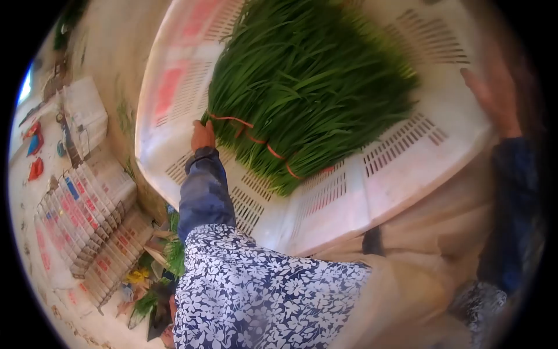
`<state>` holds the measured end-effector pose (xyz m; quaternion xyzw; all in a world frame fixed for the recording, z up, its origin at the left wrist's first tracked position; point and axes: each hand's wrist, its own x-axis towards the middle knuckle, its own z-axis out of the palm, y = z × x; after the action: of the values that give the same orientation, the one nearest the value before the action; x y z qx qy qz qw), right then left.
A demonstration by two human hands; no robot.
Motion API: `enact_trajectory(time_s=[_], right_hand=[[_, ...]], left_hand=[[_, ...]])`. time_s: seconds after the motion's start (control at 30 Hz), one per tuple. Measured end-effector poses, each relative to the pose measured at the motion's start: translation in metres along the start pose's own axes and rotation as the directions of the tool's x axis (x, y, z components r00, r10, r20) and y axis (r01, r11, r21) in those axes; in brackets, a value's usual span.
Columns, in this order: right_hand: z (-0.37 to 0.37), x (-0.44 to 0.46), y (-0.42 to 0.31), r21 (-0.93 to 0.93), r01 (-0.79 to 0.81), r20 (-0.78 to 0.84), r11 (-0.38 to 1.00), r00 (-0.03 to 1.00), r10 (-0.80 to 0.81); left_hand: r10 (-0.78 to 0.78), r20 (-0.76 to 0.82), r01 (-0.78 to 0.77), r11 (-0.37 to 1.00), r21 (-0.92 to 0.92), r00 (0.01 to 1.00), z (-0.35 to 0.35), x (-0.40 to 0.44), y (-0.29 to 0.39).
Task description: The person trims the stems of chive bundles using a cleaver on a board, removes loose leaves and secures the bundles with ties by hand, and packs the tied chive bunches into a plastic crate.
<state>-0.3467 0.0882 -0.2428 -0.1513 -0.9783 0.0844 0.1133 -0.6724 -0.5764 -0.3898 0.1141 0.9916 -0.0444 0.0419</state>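
Top edge crops the white crate (401,192) and green leaves (308,87). We can't separate the left hand's (203,135) fingers at the leaves. Right hand (497,93) is blurred. Stacked crates (87,212): print too small for us.

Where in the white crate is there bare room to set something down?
In the crate, bare room lies between the greens and right hand, with less toward the red-marked side. Crowded: the middle, and beside the left hand.

A produce-packing area, by its stacked plastic crates (87,203) and tied leafy greens (308,93).
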Motion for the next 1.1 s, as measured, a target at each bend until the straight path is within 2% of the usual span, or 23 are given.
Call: enact_trajectory(time_s=[0.03,0.1,0.17,0.2,0.23,0.27,0.3,0.33,0.4,0.47,0.57,0.63,0.67,0.73,0.77,0.83,0.87,0.9,0.97,1.0,1.03,1.07,1.1], right_hand=[[0.005,-0.008,0.019,-0.051,0.013,0.012,0.999,1.000,-0.012],[0.018,-0.014,0.025,-0.086,0.020,0.036,0.996,0.999,-0.017],[0.006,-0.009,0.012,-0.027,-0.134,0.196,0.991,0.971,0.137],[-0.004,-0.005,0.002,-0.023,-0.191,0.238,0.981,0.952,0.191],[-0.010,0.006,-0.023,0.038,-0.085,0.108,0.996,0.991,0.081],[-0.012,0.013,-0.037,0.085,0.037,-0.022,0.996,0.999,-0.035],[-0.010,0.014,-0.037,0.042,0.071,-0.049,0.997,0.996,-0.069],[-0.012,0.015,-0.037,0.033,0.071,-0.057,0.997,0.996,-0.069],[-0.010,0.013,-0.042,0.054,-0.028,0.024,0.998,0.999,0.026],[-0.015,0.016,-0.037,0.047,0.010,0.025,0.999,1.000,-0.011],[0.011,0.001,-0.035,0.065,0.043,0.093,0.997,0.994,-0.049],[0.028,-0.003,-0.026,0.041,0.045,0.115,0.998,0.992,-0.050],[0.025,-0.003,-0.017,0.014,0.048,0.110,0.999,0.993,-0.049],[0.002,-0.006,-0.004,-0.051,0.040,0.062,0.998,0.997,-0.037],[-0.012,0.001,-0.016,-0.069,0.026,0.030,0.997,0.999,-0.024],[-0.044,0.022,-0.066,0.094,-0.041,0.164,0.995,0.986,0.025],[-0.038,0.020,-0.059,0.036,0.051,0.132,0.998,0.990,-0.055],[-0.037,0.016,-0.068,-0.037,0.059,-0.098,0.998,0.993,-0.062],[-0.051,-0.004,-0.077,-0.022,0.007,-0.226,1.000,0.974,-0.012],[-0.069,-0.022,-0.082,-0.015,-0.038,-0.273,0.999,0.961,0.032],[-0.089,-0.048,-0.087,-0.028,-0.083,-0.285,0.996,0.956,0.072],[-0.115,-0.074,-0.100,-0.065,-0.130,-0.336,0.989,0.937,0.101],[-0.138,-0.099,-0.107,0.002,-0.174,-0.348,0.985,0.923,0.164]], left_hand=[[-0.078,0.184,0.066,0.995,0.070,0.980,0.014,0.002,-0.004],[-0.056,0.184,0.045,0.997,0.065,0.981,0.027,0.002,-0.010],[-0.018,0.162,0.012,0.999,0.037,0.987,0.014,0.015,0.001],[0.000,0.354,-0.046,0.992,0.121,0.935,-0.007,0.033,0.011],[-0.005,0.524,-0.114,0.974,0.195,0.852,-0.029,0.052,0.027],[0.009,0.503,-0.115,0.977,0.180,0.865,-0.040,0.058,0.050],[0.295,0.123,-0.298,0.954,0.007,0.948,-0.044,0.053,0.082],[0.471,-0.301,-0.512,0.856,-0.072,0.829,-0.049,0.045,0.113],[0.686,-0.246,-0.724,0.679,-0.120,0.685,-0.067,0.033,0.173],[0.704,-0.286,-0.743,0.669,-0.039,0.650,-0.040,0.045,0.199],[0.618,-0.231,-0.642,0.766,-0.039,0.752,-0.001,0.055,0.219],[0.609,-0.295,-0.572,0.793,0.209,0.736,0.026,0.061,0.227],[0.614,-0.296,-0.581,0.789,0.200,0.732,0.028,0.058,0.230],[0.577,-0.186,-0.538,0.814,0.220,0.796,0.015,0.064,0.232],[0.590,-0.218,-0.548,0.806,0.225,0.778,0.004,0.071,0.233],[0.545,-0.040,-0.524,0.821,0.228,0.837,-0.014,0.062,0.231],[0.598,-0.019,-0.587,0.792,0.168,0.801,-0.032,0.065,0.226],[0.688,-0.259,-0.683,0.720,0.124,0.678,-0.034,0.063,0.217],[0.615,-0.444,-0.735,0.658,-0.166,0.651,-0.067,0.006,0.248],[0.618,-0.347,-0.705,0.662,-0.254,0.705,-0.076,-0.019,0.253],[0.723,-0.358,-0.806,0.547,-0.225,0.591,-0.065,-0.043,0.265],[0.771,-0.214,-0.794,0.607,-0.037,0.599,-0.043,-0.065,0.263],[0.827,-0.133,-0.822,0.560,0.100,0.547,0.003,-0.072,0.252]])
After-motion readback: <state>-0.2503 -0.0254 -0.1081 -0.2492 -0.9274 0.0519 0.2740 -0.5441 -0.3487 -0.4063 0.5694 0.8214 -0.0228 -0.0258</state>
